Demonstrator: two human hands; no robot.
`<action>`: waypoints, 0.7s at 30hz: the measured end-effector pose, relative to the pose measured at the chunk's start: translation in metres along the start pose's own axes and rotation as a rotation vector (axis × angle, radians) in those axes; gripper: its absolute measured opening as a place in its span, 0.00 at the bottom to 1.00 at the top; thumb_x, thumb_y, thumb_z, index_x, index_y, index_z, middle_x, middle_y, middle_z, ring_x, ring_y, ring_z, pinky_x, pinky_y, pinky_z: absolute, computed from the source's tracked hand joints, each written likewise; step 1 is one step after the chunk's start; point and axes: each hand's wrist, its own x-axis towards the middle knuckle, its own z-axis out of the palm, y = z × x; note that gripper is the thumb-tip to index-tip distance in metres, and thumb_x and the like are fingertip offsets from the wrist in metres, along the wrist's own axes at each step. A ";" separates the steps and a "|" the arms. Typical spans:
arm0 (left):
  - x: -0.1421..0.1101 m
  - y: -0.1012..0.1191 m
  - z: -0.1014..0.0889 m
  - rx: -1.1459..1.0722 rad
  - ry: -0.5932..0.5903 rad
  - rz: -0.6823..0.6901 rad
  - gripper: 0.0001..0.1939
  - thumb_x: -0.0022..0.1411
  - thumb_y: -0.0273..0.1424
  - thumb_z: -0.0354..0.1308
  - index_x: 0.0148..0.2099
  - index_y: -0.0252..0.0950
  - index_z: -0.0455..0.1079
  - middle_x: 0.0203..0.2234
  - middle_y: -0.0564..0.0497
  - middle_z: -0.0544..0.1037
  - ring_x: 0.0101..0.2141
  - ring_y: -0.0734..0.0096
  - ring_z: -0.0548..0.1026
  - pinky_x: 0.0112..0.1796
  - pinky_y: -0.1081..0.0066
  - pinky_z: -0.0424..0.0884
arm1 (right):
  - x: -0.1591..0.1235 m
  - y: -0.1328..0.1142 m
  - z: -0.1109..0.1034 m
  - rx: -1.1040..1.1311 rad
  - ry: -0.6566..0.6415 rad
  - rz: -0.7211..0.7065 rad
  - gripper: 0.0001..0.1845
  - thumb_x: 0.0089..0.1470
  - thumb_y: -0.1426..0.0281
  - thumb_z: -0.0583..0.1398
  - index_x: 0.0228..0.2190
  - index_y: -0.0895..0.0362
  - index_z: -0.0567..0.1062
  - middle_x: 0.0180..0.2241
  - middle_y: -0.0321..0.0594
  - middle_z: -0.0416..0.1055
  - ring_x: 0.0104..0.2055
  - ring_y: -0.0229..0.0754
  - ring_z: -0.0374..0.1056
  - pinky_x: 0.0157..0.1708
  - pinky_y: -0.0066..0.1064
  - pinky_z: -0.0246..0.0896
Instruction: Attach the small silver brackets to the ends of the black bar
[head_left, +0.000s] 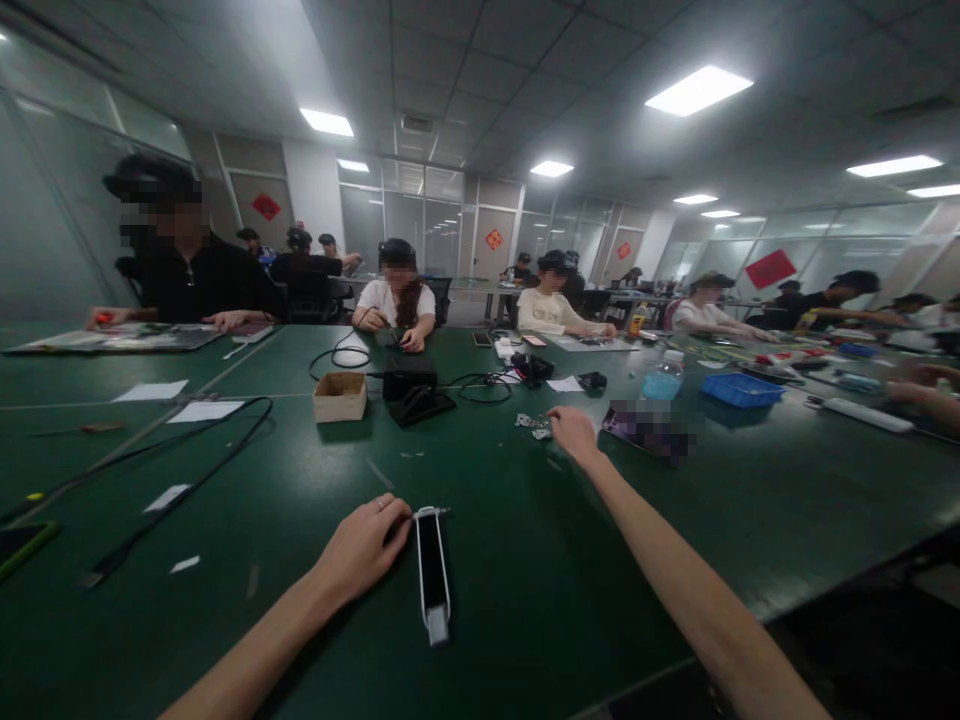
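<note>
My left hand [373, 545] rests on the green table with its fingers curled against the far left corner of a narrow white frame [447, 580]. The frame has a long black inside and a pale block at its near end. A thin metal piece [442, 511] crosses its far end. Farther out, my right hand [574, 434] reaches to a small group of silvery metal parts [540, 434], thumb and fingertips drawn together at their right edge. Whether a part is between those fingertips is too small to tell.
Beyond my hands stand a small cardboard box [339, 397], a black box-shaped device [409, 375], a bottle of blue liquid [663, 378] and a blue tray [742, 390]. A dark purple packet [645, 432] lies right of my right hand. Black cables [217, 455] run at left. Several people sit opposite.
</note>
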 end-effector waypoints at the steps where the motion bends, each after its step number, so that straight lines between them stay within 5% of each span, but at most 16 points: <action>1: 0.000 0.000 0.000 -0.002 -0.003 -0.001 0.12 0.66 0.32 0.44 0.41 0.38 0.68 0.36 0.48 0.74 0.36 0.65 0.73 0.37 0.68 0.69 | 0.008 0.010 0.000 -0.017 -0.032 0.007 0.19 0.60 0.71 0.48 0.46 0.57 0.75 0.46 0.48 0.72 0.49 0.46 0.65 0.48 0.34 0.57; 9: 0.000 0.000 -0.002 -0.026 -0.041 -0.021 0.13 0.66 0.34 0.43 0.43 0.37 0.68 0.37 0.48 0.73 0.35 0.65 0.72 0.37 0.67 0.69 | 0.045 0.020 0.017 -0.119 -0.234 -0.051 0.16 0.57 0.72 0.54 0.43 0.50 0.78 0.45 0.45 0.74 0.49 0.45 0.67 0.46 0.32 0.58; 21: 0.001 0.002 -0.003 -0.031 -0.008 -0.001 0.13 0.65 0.33 0.44 0.42 0.38 0.69 0.37 0.48 0.74 0.35 0.65 0.73 0.37 0.67 0.70 | 0.045 0.011 0.014 -0.212 -0.258 -0.031 0.16 0.58 0.74 0.53 0.43 0.65 0.76 0.46 0.61 0.71 0.51 0.52 0.67 0.48 0.37 0.58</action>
